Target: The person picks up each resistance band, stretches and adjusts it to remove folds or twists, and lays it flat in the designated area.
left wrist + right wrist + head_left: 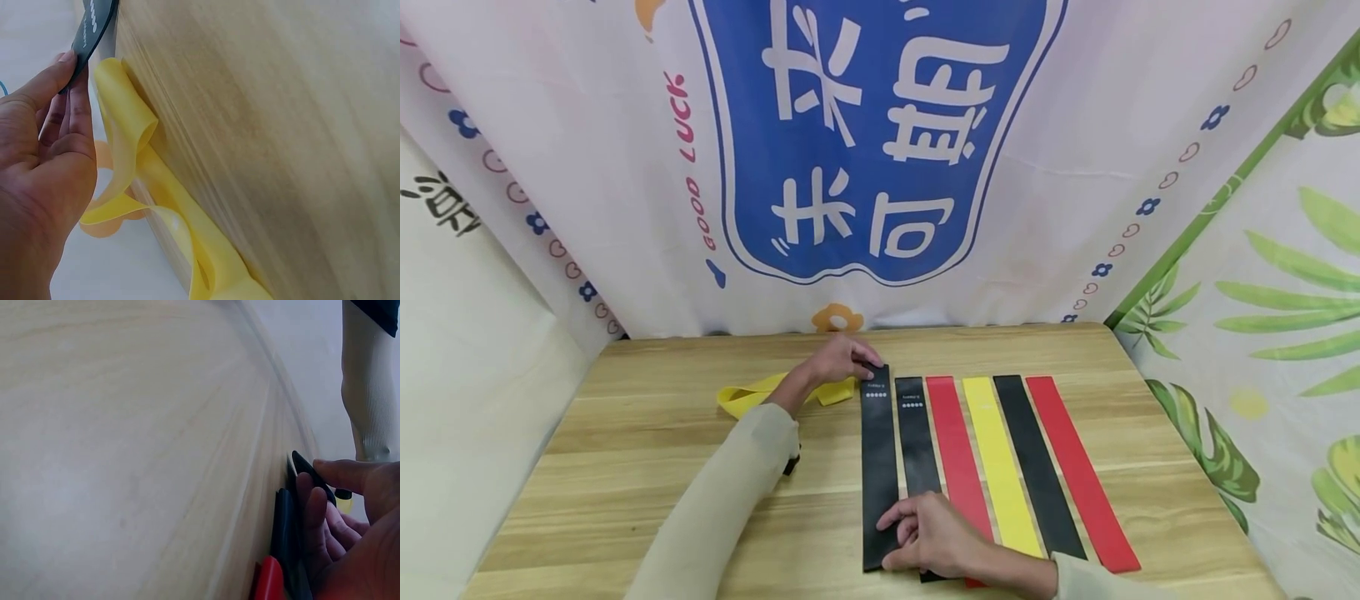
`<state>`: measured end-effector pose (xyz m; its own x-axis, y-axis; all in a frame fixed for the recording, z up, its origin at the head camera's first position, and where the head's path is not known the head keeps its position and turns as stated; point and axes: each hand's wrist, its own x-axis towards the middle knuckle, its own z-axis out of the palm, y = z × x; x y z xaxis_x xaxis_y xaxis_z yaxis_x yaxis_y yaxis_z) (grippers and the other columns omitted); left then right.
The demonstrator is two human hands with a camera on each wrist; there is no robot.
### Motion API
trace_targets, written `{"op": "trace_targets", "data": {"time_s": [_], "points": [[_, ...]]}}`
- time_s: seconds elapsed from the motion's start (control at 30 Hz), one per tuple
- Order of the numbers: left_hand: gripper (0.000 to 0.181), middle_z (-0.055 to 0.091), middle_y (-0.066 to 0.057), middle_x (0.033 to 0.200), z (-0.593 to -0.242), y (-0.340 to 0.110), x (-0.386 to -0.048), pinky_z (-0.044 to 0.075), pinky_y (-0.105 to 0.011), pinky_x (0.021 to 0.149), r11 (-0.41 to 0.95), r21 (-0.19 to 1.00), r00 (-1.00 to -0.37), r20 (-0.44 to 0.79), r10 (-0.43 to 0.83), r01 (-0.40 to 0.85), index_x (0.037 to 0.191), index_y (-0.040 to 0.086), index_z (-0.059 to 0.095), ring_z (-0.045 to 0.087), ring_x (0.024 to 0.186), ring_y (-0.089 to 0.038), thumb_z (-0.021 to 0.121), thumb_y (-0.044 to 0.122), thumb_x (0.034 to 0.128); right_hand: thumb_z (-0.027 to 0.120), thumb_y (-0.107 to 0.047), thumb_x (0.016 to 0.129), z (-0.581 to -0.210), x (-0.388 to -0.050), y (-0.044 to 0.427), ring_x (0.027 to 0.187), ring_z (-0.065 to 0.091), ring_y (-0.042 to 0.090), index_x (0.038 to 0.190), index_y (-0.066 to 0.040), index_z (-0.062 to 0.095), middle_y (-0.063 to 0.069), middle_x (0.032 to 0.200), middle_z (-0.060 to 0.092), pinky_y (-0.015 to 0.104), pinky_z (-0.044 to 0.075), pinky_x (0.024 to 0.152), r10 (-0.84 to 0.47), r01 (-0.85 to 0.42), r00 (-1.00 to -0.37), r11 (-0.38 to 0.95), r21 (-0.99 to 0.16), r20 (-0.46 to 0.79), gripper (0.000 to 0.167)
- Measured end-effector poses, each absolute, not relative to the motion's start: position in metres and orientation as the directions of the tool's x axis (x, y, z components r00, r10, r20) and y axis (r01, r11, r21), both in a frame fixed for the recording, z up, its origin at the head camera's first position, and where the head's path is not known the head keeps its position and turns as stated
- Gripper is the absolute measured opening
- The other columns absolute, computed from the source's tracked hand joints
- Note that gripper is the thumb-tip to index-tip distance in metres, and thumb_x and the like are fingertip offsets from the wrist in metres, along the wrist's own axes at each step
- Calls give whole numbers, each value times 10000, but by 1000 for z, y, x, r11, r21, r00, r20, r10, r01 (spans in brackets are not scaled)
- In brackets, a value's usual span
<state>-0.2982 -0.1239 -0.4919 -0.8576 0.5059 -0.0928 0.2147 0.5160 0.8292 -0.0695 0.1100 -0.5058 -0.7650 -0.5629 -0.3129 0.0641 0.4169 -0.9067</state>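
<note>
A flat black resistance band [877, 458] lies lengthwise on the table, left of the row. My left hand [841, 358] pinches its far end between thumb and fingers; the left wrist view shows that black end [94, 28] lifted a little, the thumb on its printed face. My right hand [940, 533] is at its near end, thumb and fingers on the band's edges. In the right wrist view the black end [312, 478] sits between thumb and fingers. Beside my left wrist a yellow band [748, 398] lies loosely looped, partly hidden by the arm.
To the right lie a second black band [919, 446], a red band [958, 450], a yellow band [1000, 458], another black band [1037, 462] and another red band [1082, 471], side by side. A printed curtain [1037, 250] hangs behind the wooden table [625, 467].
</note>
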Motion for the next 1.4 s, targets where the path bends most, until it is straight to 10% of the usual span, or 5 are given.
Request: {"op": "trace_targets", "data": {"time_s": [1.4], "points": [[281,787,-105,1138,-499,-118,-292,614,-340,891,590,732,-829,-62,556,341,1079,29,835,721,996,-200,808,-126,847,832,-130,910,-500,-71,120,536,662,45,1119,-140,761,40,689,744,164,523,551,-681,128,-627,391,-912,-380,221]]}}
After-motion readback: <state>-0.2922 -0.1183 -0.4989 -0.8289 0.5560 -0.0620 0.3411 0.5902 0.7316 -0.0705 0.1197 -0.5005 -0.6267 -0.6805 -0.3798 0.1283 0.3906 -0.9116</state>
